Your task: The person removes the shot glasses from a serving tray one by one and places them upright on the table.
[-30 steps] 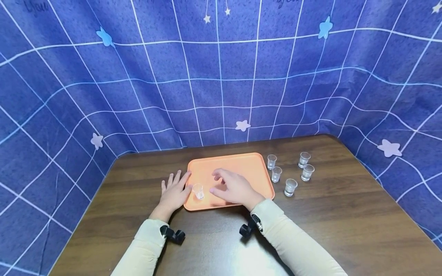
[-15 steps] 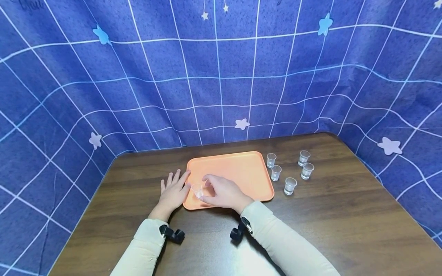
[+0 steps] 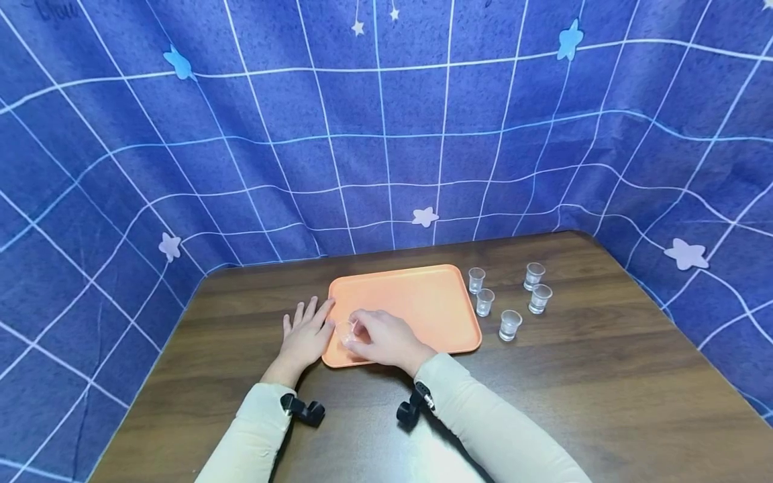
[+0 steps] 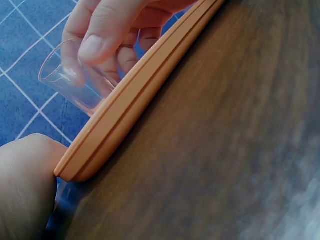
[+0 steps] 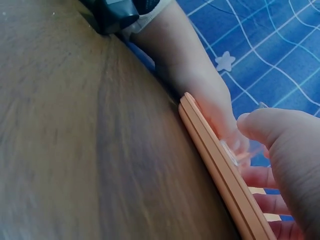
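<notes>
A small clear shot glass point(image 4: 75, 82) stands at the left end of the orange tray point(image 3: 423, 302). My right hand point(image 3: 386, 341) grips it between thumb and fingers, and in the left wrist view the thumb point(image 4: 97, 42) lies against its near side. In the head view the fingers partly cover the glass. My left hand point(image 3: 304, 339) lies with spread fingers at the tray's left edge, its thumb side touching the rim. In the right wrist view the glass is mostly hidden behind the right thumb point(image 5: 257, 125).
Right of the tray stand several more shot glasses point(image 3: 510, 325), two of them point(image 3: 476, 280) close to its right edge. The brown wooden table point(image 3: 604, 376) reaches back to a blue curtain point(image 3: 410, 161) with a white grid and stars.
My right hand has moved left across the tray, and its fingers have closed on the shot glass. The left hand has stayed at the tray's left edge.
</notes>
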`<state>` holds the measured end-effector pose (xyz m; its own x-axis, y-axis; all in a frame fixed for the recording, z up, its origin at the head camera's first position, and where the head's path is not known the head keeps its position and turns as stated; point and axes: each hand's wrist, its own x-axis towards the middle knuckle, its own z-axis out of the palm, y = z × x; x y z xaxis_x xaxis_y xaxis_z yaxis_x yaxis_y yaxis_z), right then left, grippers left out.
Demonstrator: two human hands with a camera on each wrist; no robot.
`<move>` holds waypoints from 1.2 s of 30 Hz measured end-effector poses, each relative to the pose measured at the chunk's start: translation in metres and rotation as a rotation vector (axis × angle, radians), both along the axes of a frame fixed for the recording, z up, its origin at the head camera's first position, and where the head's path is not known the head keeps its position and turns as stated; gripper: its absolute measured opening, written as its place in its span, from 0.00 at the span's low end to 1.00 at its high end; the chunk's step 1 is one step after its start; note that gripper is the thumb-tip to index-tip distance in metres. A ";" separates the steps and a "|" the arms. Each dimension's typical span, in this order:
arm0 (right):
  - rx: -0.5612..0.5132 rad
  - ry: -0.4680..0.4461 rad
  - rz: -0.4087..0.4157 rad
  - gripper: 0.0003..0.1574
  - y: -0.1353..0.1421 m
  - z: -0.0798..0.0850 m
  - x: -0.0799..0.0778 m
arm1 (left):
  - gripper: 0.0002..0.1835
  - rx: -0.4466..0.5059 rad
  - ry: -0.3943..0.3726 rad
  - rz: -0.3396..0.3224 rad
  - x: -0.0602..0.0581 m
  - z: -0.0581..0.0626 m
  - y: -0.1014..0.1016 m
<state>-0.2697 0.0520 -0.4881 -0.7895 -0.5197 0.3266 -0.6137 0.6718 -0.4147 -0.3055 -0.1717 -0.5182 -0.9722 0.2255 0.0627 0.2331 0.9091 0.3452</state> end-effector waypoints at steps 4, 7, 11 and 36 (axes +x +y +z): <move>-0.005 0.014 0.007 0.26 -0.005 0.001 0.001 | 0.29 -0.001 -0.014 0.004 0.000 0.000 0.002; -0.016 0.023 0.014 0.21 -0.006 0.000 0.002 | 0.29 0.008 -0.022 0.004 0.000 0.000 0.003; -0.050 0.013 0.008 0.17 -0.003 -0.004 0.001 | 0.29 0.019 -0.022 0.003 0.001 0.000 0.004; -0.194 0.064 -0.162 0.15 0.082 -0.009 -0.001 | 0.30 0.017 -0.008 -0.006 0.001 0.001 -0.001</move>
<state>-0.2708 0.1341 -0.4966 -0.8320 -0.3105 0.4597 -0.5334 0.6754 -0.5093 -0.3041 -0.1729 -0.5169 -0.9714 0.2303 0.0585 0.2356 0.9018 0.3623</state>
